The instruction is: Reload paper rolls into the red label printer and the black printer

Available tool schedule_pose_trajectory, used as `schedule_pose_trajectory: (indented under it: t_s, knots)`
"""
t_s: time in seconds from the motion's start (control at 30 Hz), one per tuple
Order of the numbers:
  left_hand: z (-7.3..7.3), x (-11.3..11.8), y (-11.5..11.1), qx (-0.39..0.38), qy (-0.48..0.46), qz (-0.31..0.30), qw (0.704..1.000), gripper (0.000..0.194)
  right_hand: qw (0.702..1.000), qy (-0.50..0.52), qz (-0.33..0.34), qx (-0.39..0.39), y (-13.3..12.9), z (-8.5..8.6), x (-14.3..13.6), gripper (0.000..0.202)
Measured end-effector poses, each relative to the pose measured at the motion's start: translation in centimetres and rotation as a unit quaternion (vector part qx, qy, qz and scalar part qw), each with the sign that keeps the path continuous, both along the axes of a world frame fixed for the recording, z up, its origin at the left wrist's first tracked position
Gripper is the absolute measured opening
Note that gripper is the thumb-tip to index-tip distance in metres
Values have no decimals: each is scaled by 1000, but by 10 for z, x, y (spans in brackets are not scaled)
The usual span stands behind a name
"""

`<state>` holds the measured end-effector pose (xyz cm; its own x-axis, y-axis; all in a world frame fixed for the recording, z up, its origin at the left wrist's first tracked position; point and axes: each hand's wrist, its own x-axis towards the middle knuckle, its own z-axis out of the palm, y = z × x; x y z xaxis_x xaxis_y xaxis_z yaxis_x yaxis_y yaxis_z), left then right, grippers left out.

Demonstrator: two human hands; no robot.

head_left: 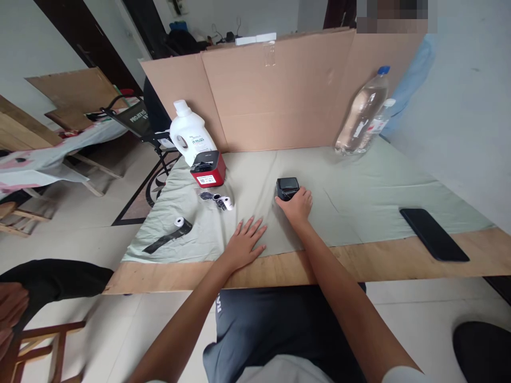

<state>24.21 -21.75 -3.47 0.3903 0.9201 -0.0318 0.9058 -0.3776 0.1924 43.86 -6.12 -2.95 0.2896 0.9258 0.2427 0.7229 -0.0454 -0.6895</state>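
Observation:
My right hand is wrapped round a small black box-shaped device that looks like a portable receipt printer. It stands on the pale green cloth, and my fingers hide its right side and front corner. My left hand lies flat near the table's front edge, fingers spread, with nothing in it. To its left is a paper roll with a dark strip unrolled from it. Farther back lie a smaller white roll and crumpled dark wrapping.
A red and black box-shaped device stands before a white jug at the back left. Clear bottles stand back right, against a cardboard screen. A black phone lies at the right edge. Another person's hand is at far left.

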Motion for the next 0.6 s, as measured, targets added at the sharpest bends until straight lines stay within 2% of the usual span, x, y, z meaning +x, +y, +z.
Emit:
schedule_pose_trajectory:
  t_s: [0.13,0.2,0.27,0.33,0.43,0.53,0.6]
  knots:
    - [3,-2,-3,-1,-34,5,999,65,998,49,23,26,5,0,15,108]
    - [6,-3,-1,12,-83,23,996,57,996,75,45,16,13,3,29,102]
    - [12,-1,8,34,-159,68,984,43,991,108,83,9,23,5,43,91]
    - [20,5,28,43,-244,134,959,36,982,142,124,10,33,4,54,80]
    - [29,24,74,12,-328,211,921,37,969,177,174,13,42,-2,64,74]
    - [28,48,119,-52,-384,240,890,45,960,199,198,16,44,-9,70,75]
    - [23,62,136,-98,-419,237,871,44,958,205,201,16,45,-13,73,75]
